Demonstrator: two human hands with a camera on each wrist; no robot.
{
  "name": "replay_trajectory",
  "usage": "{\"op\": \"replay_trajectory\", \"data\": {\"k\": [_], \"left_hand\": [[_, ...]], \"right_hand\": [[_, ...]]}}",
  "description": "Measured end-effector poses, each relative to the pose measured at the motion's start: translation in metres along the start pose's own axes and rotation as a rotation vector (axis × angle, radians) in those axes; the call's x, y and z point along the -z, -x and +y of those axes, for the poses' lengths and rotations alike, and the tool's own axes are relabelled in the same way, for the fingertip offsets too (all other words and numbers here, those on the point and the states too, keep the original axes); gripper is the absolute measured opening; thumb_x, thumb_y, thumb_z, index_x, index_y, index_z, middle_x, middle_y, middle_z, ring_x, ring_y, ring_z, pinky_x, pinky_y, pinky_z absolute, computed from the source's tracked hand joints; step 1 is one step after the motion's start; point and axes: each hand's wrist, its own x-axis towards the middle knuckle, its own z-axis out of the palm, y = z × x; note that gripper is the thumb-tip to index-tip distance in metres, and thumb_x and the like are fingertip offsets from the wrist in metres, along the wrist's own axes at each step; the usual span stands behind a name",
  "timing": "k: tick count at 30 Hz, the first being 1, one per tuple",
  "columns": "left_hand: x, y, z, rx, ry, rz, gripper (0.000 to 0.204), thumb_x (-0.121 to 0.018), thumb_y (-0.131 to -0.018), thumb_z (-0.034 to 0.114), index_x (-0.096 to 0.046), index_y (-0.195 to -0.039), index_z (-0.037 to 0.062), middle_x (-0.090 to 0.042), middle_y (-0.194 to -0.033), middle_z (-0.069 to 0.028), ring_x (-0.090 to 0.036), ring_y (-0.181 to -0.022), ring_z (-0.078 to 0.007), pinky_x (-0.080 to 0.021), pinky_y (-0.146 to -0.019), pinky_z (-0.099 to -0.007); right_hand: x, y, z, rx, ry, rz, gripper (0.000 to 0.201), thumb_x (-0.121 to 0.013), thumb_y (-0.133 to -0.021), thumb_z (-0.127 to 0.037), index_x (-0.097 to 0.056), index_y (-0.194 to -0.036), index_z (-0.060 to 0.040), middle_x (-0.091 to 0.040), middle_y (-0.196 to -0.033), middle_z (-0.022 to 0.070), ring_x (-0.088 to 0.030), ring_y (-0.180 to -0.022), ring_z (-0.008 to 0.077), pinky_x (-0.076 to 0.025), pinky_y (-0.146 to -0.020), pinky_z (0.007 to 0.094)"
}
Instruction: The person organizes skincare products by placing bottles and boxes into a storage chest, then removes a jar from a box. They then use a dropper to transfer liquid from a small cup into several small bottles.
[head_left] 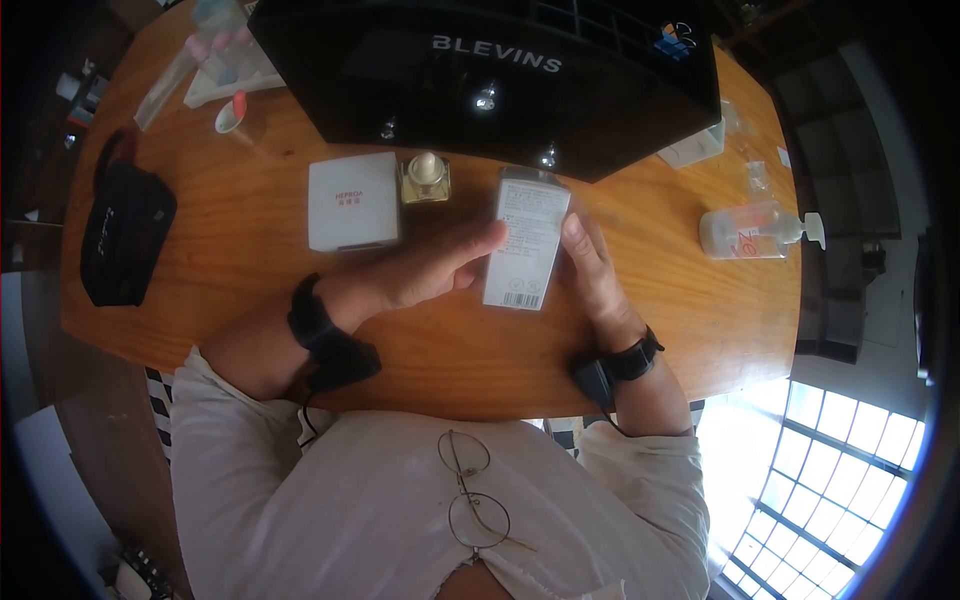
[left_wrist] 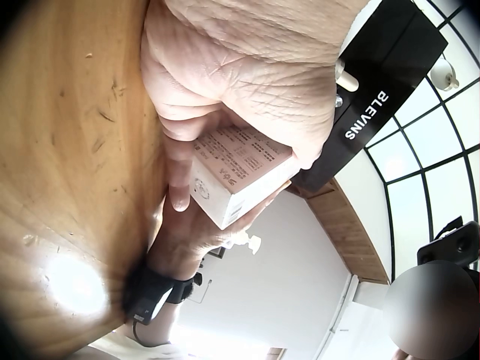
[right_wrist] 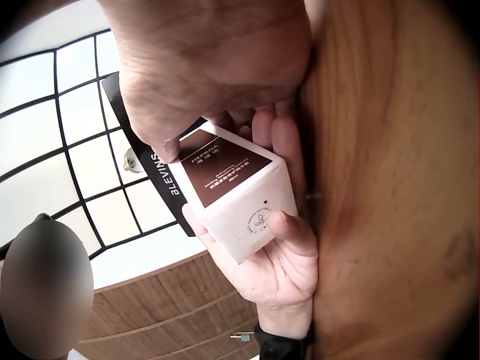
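Note:
A white carton (head_left: 524,262) stands out between both hands over the table, its face with fine print and a barcode turned up in the head view. My left hand (head_left: 435,268) holds it from the left, thumb on the near edge of that face. From the other side my right hand (head_left: 598,278) grips it, thumb along the right edge. The right wrist view shows a dark brown panel with HEPROA lettering on another side of the carton (right_wrist: 251,202). Left of it sit a square white HEPROA box (head_left: 352,215) and a small squat bottle (head_left: 427,180) of yellowish liquid.
A large black box (head_left: 560,110) lettered BLEVINS fills the far side of the wooden table (head_left: 480,370). On the right lies a clear pump bottle (head_left: 745,232). A black pouch (head_left: 128,235) and a white cup (head_left: 238,122) are on the left.

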Motion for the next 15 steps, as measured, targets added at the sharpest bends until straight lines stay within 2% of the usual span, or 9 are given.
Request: {"op": "replay_trajectory", "data": {"k": [9,15], "left_hand": [[0.0019,-0.0003,-0.0058,-0.033,0.012,0.003,0.074,-0.027,-0.103,0.059,-0.028,-0.152,0.0043,-0.047,-0.144,-0.0188,-0.048,-0.136,-0.0271,-0.045,-0.111,-0.0435],[0.0042,-0.0015,-0.0088,-0.034,0.055,-0.036,0.075,-0.029,-0.103,0.06,-0.027,-0.153,0.0035,-0.046,-0.146,-0.0195,-0.047,-0.137,-0.0273,-0.044,-0.111,-0.0442]], "right_hand": [[0.0008,-0.0004,0.0002,-0.002,0.01,-0.004,0.074,-0.05,-0.096,-0.064,-0.046,-0.139,-0.004,-0.059,-0.118,0.0086,-0.056,-0.113,0.0175,-0.051,-0.092,0.0322],[-0.0017,0.002,-0.0033,-0.042,-0.033,0.007,0.071,-0.049,-0.097,-0.062,-0.047,-0.138,-0.0036,-0.058,-0.115,0.0077,-0.056,-0.109,0.0159,-0.05,-0.089,0.0297]]}}
